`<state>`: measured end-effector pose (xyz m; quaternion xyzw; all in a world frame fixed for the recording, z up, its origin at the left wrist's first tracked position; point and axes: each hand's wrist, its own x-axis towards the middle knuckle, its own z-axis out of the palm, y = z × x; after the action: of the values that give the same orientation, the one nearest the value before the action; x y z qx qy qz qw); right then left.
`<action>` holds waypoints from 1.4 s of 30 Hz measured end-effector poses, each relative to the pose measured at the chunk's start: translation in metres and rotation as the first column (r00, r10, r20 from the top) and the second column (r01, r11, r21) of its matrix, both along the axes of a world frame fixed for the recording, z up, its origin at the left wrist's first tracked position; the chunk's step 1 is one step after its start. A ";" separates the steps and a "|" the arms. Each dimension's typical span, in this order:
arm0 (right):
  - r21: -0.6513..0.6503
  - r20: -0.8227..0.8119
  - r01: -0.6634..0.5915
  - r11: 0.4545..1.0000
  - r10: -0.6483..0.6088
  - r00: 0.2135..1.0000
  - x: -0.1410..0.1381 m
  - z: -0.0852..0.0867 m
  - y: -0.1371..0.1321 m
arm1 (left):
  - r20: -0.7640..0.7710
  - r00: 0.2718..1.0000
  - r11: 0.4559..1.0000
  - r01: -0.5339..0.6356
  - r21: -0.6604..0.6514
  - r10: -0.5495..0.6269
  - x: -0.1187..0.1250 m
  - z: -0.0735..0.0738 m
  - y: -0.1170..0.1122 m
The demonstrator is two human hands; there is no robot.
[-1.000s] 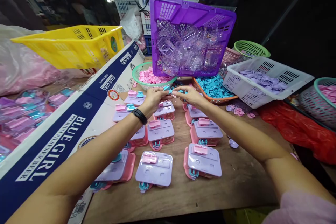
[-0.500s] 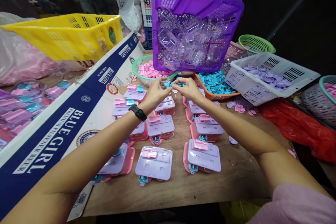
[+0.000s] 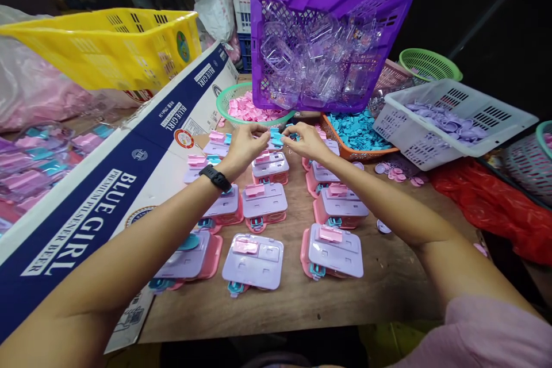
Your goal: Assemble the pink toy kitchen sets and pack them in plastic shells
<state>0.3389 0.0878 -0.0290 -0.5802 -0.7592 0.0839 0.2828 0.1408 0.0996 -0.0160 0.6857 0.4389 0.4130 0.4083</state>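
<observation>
My left hand [image 3: 246,148], with a black band on its wrist, is raised over the back rows of toy boxes, fingers curled and thumb close to them. What it pinches, if anything, is hidden. A small blue plastic piece [image 3: 276,138] shows between my two hands. My right hand [image 3: 309,142] has its fingertips bent together at blue plastic, partly covered by the fingers. Below, lilac-lidded pink boxes stand in columns, such as the front middle box [image 3: 254,264] and the front right box [image 3: 335,253]. Pink clips [image 3: 245,246] sit on several lids; some back-left lids also carry blue ones.
A purple crate [image 3: 330,40] of clear plastic parts leans behind. Around it are a green basket [image 3: 224,104] of pink pieces, an orange basket [image 3: 366,154] of blue pieces and a white basket [image 3: 414,138] of lilac parts. A beer carton [image 3: 107,207] and yellow basket [image 3: 142,52] border the left.
My left hand has drawn slightly left, and the gap between my hands is wider. More of the blue piece shows between them. The view has shifted a little.
</observation>
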 end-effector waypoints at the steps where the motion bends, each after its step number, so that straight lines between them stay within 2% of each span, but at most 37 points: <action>1: -0.035 0.032 -0.026 0.999 0.028 0.999 0.002 -0.004 0.004 | -0.129 0.991 0.992 -0.021 0.127 0.037 -0.003 -0.001 0.000; 2: -0.068 0.064 -0.055 0.996 0.060 0.996 0.004 -0.007 0.008 | -0.260 0.964 0.969 0.003 0.246 0.063 -0.007 -0.002 -0.001; 4: -0.111 0.111 -0.101 0.989 0.113 0.987 0.005 -0.015 0.015 | -0.500 0.865 0.914 0.168 0.369 0.042 -0.011 -0.006 -0.002; 6: -0.114 0.142 -0.116 0.987 0.131 0.981 0.004 -0.021 0.021 | -0.677 0.736 0.870 0.350 0.346 -0.027 -0.012 -0.013 -0.003; 9: -0.085 0.177 -0.130 0.988 0.143 0.974 -0.001 -0.025 0.026 | -0.790 0.609 0.838 0.469 0.278 -0.079 -0.010 -0.023 -0.002; 13: -0.071 0.186 -0.153 0.986 0.164 0.969 -0.001 -0.029 0.027 | -0.808 0.580 0.827 0.502 0.254 -0.104 -0.009 -0.031 0.004; 19: -0.066 0.179 -0.150 0.986 0.160 0.971 0.000 -0.039 0.021 | -0.835 0.535 0.813 0.538 0.223 -0.125 -0.009 -0.032 0.000; 22: -0.089 0.187 -0.135 0.987 0.150 0.971 -0.003 -0.035 0.019 | -0.839 0.536 0.812 0.530 0.247 -0.095 -0.007 -0.028 -0.008; 25: -0.172 0.188 -0.140 0.975 0.172 0.967 -0.002 -0.019 0.017 | -0.833 0.545 0.825 0.509 0.244 -0.090 -0.003 -0.017 -0.011; 27: -0.188 0.105 -0.144 0.972 0.165 0.981 0.003 -0.008 0.009 | -0.806 0.583 0.859 0.460 0.225 -0.101 0.000 -0.007 -0.012; 29: -0.188 -0.094 -0.150 0.971 0.134 0.986 0.009 -0.001 -0.006 | -0.768 0.636 0.889 0.392 0.238 -0.075 0.001 0.000 -0.015; 31: -0.245 -0.354 -0.193 0.950 0.097 0.930 0.013 0.002 -0.028 | -0.633 0.768 0.920 0.316 0.232 -0.104 0.003 0.003 -0.023; 33: -0.301 -0.556 -0.280 0.912 0.071 0.828 0.013 0.002 -0.051 | -0.335 0.914 0.948 0.288 0.135 -0.230 0.004 0.004 -0.034; 34: -0.299 -0.621 -0.326 0.897 0.076 0.780 0.011 0.002 -0.063 | -0.162 0.943 0.949 0.306 0.079 -0.291 0.005 0.004 -0.040; 35: -0.277 -0.662 -0.362 0.890 0.096 0.743 0.008 0.002 -0.073 | -0.021 0.942 0.941 0.336 0.041 -0.335 0.006 0.004 -0.046; 37: -0.215 -0.691 -0.386 0.897 0.140 0.709 0.001 0.002 -0.088 | 0.090 0.922 0.926 0.374 0.044 -0.377 0.007 0.006 -0.055; 42: -0.173 -0.673 -0.310 0.935 0.118 0.730 -0.014 0.000 -0.097 | 0.050 0.928 0.927 0.365 0.084 -0.370 -0.002 0.011 -0.063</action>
<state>0.3252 -0.0092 -0.0292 -0.4551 -0.6557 0.4170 0.4348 0.1387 0.0361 -0.0052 0.7564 0.2738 0.3672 0.4670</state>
